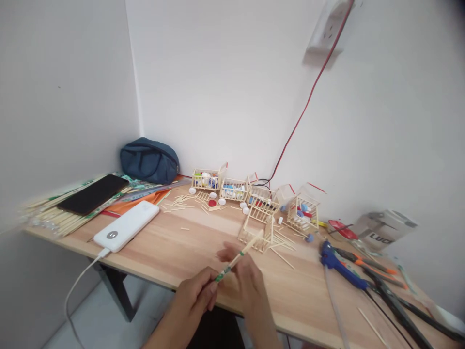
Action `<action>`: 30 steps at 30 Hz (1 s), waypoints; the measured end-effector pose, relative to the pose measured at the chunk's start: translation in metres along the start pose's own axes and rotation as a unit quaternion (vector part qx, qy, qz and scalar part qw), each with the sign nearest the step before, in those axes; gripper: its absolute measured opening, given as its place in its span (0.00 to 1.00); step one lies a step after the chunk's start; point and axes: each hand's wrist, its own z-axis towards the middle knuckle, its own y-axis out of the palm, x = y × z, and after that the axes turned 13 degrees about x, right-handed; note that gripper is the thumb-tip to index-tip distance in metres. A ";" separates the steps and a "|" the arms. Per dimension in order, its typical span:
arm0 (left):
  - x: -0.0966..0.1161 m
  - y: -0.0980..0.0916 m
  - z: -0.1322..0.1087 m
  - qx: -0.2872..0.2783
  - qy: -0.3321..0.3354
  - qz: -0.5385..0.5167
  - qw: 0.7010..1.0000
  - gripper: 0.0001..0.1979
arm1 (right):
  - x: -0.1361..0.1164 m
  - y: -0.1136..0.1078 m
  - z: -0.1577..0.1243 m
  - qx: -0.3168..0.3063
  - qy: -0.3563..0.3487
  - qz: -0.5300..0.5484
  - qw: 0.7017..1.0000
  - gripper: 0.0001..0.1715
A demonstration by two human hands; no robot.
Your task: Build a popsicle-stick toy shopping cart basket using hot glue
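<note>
Near the table's front edge, my left hand (199, 292) is closed round the lower end of a wrapped pair of chopsticks (235, 260) with green print. Its pale tip points up and to the right. My right hand (250, 278) is beside the upper part of the wrapper, slightly blurred, fingers apart; whether it touches the wrapper is unclear. Just beyond the tip stands an open stick frame (256, 232). Behind it are small stick carts (234, 190) with bottle-cap wheels and colourful caps inside.
On the left lie a white power bank (127, 227), a black phone (93, 194), wrapped chopsticks and a blue pouch (149, 161). A blue glue gun (341, 266), pliers (370, 266) and a paper cup (385, 230) are on the right. Cut sticks lie scattered mid-table.
</note>
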 end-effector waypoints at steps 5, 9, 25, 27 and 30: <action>0.004 -0.025 -0.007 -0.060 0.021 0.089 0.994 0.16 | -0.018 -0.046 0.006 0.096 -0.066 -0.090 0.989 0.28; 0.008 -0.028 -0.011 -0.075 -0.018 0.083 0.994 0.16 | -0.031 -0.052 -0.004 0.050 -0.094 -0.137 0.985 0.27; 0.023 -0.097 0.054 0.202 -0.020 -0.017 0.979 0.16 | -0.058 -0.154 0.012 0.353 -0.050 0.126 0.926 0.19; 0.027 -0.103 0.074 0.227 -0.033 -0.116 0.966 0.13 | -0.044 -0.152 0.013 0.314 -0.008 0.135 0.940 0.20; 0.034 -0.107 0.094 0.226 -0.049 -0.220 0.948 0.10 | -0.023 -0.144 0.016 0.254 0.030 0.121 0.959 0.20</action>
